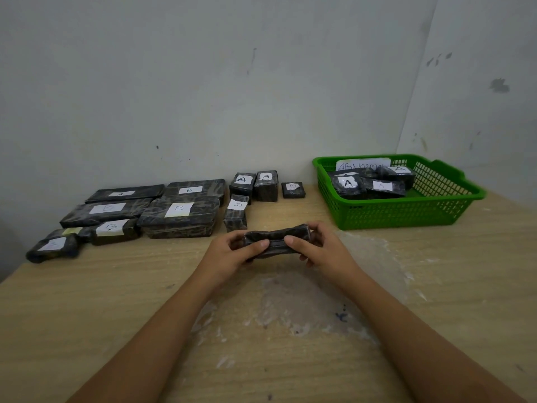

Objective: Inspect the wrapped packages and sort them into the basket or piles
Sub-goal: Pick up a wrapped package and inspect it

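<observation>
Wooden table [87, 301] at frame centre: our left hand [232, 251] and right hand [316, 248] pinch the package [276, 238] by its ends, aloft. We should roll it slowly, finding its label before choosing basket [406, 213] or piles [151, 210].

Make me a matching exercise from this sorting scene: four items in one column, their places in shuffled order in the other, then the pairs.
Items
1. Unlabelled package
2. Package marked D
3. Green basket
4. Paper sign reading ABNormal

Places
a. Standing inside the basket, against its far wall
b. On the table's right side, near the wall corner
c. Held above the table between left hand and right hand
d. On the table just beyond the hands, beside the B packages

Pairs: 1-c, 2-d, 3-b, 4-a
</observation>
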`<state>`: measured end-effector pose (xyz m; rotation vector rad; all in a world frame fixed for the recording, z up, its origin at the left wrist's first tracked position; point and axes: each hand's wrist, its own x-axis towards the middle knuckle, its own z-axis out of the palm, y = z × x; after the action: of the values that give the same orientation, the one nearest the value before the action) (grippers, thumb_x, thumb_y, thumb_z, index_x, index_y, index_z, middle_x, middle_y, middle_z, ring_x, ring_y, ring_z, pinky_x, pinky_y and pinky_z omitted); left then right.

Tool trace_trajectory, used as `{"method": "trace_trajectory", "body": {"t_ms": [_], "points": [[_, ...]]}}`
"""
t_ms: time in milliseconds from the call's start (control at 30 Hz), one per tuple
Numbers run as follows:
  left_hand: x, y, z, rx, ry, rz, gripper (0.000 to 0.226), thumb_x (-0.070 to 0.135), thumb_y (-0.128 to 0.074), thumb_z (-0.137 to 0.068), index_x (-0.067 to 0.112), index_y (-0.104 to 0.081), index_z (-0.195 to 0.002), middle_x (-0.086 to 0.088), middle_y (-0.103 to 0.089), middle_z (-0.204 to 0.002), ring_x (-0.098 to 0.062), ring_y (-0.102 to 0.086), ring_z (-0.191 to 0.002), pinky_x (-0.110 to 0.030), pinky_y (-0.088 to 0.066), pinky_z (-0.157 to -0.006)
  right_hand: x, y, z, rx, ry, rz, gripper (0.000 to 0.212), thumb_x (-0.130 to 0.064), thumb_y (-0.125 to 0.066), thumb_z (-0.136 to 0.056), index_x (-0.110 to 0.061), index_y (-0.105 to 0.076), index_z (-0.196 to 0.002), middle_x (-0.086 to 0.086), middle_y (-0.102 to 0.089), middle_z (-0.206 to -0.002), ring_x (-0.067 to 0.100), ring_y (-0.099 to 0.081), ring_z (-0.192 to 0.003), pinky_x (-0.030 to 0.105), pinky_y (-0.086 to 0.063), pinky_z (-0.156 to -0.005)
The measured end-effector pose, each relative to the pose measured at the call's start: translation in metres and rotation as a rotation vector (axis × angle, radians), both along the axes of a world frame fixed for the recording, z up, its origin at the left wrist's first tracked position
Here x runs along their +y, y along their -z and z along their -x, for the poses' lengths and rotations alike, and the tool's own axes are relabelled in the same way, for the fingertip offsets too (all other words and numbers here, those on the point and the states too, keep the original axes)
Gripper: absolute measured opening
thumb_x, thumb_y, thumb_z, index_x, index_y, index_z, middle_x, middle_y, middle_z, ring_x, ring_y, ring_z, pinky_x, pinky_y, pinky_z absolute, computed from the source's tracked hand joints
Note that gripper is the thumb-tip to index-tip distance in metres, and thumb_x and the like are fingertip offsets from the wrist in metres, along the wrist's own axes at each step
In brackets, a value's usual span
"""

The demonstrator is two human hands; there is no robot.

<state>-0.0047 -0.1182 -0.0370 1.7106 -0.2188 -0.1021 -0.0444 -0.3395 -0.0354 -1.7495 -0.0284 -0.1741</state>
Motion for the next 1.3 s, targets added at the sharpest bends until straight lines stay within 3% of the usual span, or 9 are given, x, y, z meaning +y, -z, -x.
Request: {"method": "trace_trajectory", "body": {"t_ms": [167, 300, 433, 800, 1000, 1167, 1300], "points": [[0.0016, -0.0029, 0.0014, -0.005, 0.008, 0.018, 0.063, 0.055, -0.094, -0.062, 0.020, -0.077, -0.112, -0.001, -0.079, -0.104, -0.018, -0.074, -0.099, -0.030, -0.058, -0.082, -0.0013, -0.0050, 0.0014, 0.002, -0.016, 0.008, 0.058, -0.058, -0.076, -0.072, -0.021, -0.064, -0.115, 0.009, -0.075, -0.099, 0.015, -0.070, -0.071, 0.030, -0.056, -0.064], [-0.0011, -0.0050, 0.0027, -0.020, 0.009, 0.000, 0.077, 0.068, -0.084, -0.055, 0.029, -0.073, -0.120, 0.000, -0.074, -0.114, -0.016, -0.072, -0.104, -0.032, -0.060, -0.085, -0.0038, -0.0046, 0.0002, -0.013, -0.024, -0.013, 0.041, -0.035, -0.080, -0.084, -0.012, -0.066, -0.115, 0.011, -0.076, -0.097, 0.018, -0.071, -0.070, 0.028, -0.057, -0.064], [-0.0028, -0.0051, 0.0042, -0.042, 0.002, 0.011, 0.061, 0.060, -0.083, -0.068, 0.031, -0.073, -0.121, -0.001, -0.074, -0.113, -0.018, -0.072, -0.103, -0.029, -0.058, -0.078, -0.0019, -0.0074, 0.0021, -0.065, 0.003, -0.073, 0.035, -0.024, -0.081, -0.085, -0.008, -0.067, -0.113, 0.012, -0.076, -0.093, 0.017, -0.069, -0.065, 0.025, -0.056, -0.062], [-0.0026, -0.0061, 0.0048, -0.077, 0.024, -0.016, 0.046, 0.048, -0.082, -0.070, 0.026, -0.078, -0.111, -0.001, -0.078, -0.103, -0.019, -0.073, -0.093, -0.031, -0.058, -0.073, 0.0006, 0.0024, -0.0035, -0.021, 0.044, -0.027, 0.033, -0.042, -0.074, -0.090, -0.014, -0.064, -0.105, 0.018, -0.072, -0.095, 0.018, -0.066, -0.064, 0.039, -0.056, -0.068], [-0.0038, -0.0051, 0.0063, -0.078, 0.036, -0.059, 0.046, 0.055, -0.081, -0.070, 0.031, -0.078, -0.109, 0.002, -0.078, -0.102, -0.015, -0.074, -0.093, -0.035, -0.060, -0.080, -0.0012, 0.0000, -0.0047, -0.014, 0.013, -0.108, 0.031, -0.032, -0.075, -0.092, -0.007, -0.064, -0.108, 0.009, -0.071, -0.090, 0.015, -0.066, -0.069, 0.033, -0.055, -0.064], [-0.0065, -0.0085, 0.0077, -0.041, 0.005, -0.026, 0.022, 0.046, -0.071, -0.090, 0.032, -0.078, -0.105, 0.004, -0.077, -0.098, -0.017, -0.072, -0.095, -0.037, -0.059, -0.083, -0.0017, -0.0015, -0.0035, -0.019, 0.011, -0.091, 0.034, -0.038, -0.074, -0.090, -0.010, -0.064, -0.108, 0.009, -0.071, -0.091, 0.016, -0.064, -0.066, 0.033, -0.056, -0.064], [-0.0050, -0.0090, 0.0073, -0.040, -0.016, -0.015, 0.017, 0.043, -0.071, -0.091, 0.031, -0.079, -0.100, 0.005, -0.078, -0.093, -0.014, -0.073, -0.090, -0.035, -0.059, -0.079, 0.0009, -0.0019, 0.0003, 0.000, -0.006, -0.034, 0.046, -0.052, -0.076, -0.081, -0.018, -0.063, -0.109, 0.011, -0.072, -0.096, 0.015, -0.065, -0.067, 0.033, -0.057, -0.065]]}}
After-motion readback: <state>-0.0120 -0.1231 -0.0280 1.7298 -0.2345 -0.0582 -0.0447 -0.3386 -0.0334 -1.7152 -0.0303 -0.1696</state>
